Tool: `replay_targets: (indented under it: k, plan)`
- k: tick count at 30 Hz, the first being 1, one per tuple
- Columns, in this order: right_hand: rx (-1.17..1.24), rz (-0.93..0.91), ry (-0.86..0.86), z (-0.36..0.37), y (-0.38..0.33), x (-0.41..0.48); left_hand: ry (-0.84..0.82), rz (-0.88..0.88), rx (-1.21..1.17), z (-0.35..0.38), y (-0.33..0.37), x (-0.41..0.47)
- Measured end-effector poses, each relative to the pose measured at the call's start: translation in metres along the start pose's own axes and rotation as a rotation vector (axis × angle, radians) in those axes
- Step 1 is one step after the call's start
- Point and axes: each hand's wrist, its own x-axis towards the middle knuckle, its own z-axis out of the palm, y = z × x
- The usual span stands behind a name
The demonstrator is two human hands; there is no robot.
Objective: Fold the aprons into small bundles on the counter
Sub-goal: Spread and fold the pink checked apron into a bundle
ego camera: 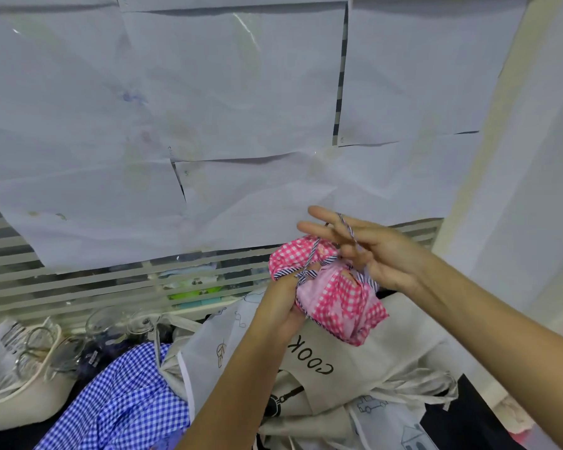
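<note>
Near left, blue checked apron (127, 401), beige apron (325, 358) beside it, both loose, unfolded. Above them, pink checked bundle (338, 297): left grip (281, 306) curled under it, right grip (374, 254) pinching striped tie (346, 227) looped over stretched fingers (319, 219). Probably tying off; heap left to fold.

Left hand (281, 308) grips pink bundle (340, 302); striped tie (346, 227) loops right hand (382, 254).

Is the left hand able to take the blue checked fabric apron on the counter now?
Probably not yet: the left hand grips the pink checked apron bundle, its striped tie looped over the right hand. The blue checked apron lies uncovered nearby, so nothing else blocks it.
</note>
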Motion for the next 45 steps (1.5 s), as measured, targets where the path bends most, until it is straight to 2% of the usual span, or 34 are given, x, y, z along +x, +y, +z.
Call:
replay_targets:
  k: [1,3,5,9,13,15,19,22,27,34,40,45]
  plan:
    - [0.057,-0.068,0.015,-0.001,0.006,0.005,-0.071,0.009,-0.079,0.001,-0.002,0.000]
    - [0.125,-0.158,0.079,-0.006,0.009,0.012,-0.092,0.129,-0.148,0.000,0.000,0.000]
    - [0.146,-0.212,0.146,-0.015,0.006,0.015,-0.040,0.279,-0.169,0.001,0.001,-0.002]
    - [-0.025,-0.311,0.206,-0.025,-0.003,0.014,-0.034,0.514,0.167,-0.004,0.005,-0.005]
    - [-0.131,-0.228,0.142,-0.031,-0.005,0.008,-0.044,0.617,0.628,-0.012,0.030,-0.015]
    - [-0.197,-0.205,0.133,-0.036,-0.002,0.007,-0.050,0.611,0.888,-0.011,0.039,-0.020]
    - [-0.562,-0.155,0.057,-0.023,0.006,-0.004,-0.273,0.539,1.051,-0.015,0.053,-0.026]
    - [-0.794,-0.131,0.052,-0.008,0.009,-0.017,-0.289,0.497,1.310,-0.018,0.062,-0.023]
    - [-0.924,-0.187,0.196,0.009,0.030,-0.025,-0.369,0.486,1.306,-0.010,0.065,-0.027]
    - [-1.080,-0.303,0.564,0.012,0.055,-0.024,-0.422,0.585,1.536,0.007,0.051,-0.026]
    - [-1.107,-0.352,0.499,0.002,0.071,-0.033,-0.560,0.584,1.618,0.004,0.045,-0.027]
    - [-1.194,-0.297,0.445,-0.004,0.090,-0.033,-0.531,0.508,1.859,-0.004,0.036,-0.011]
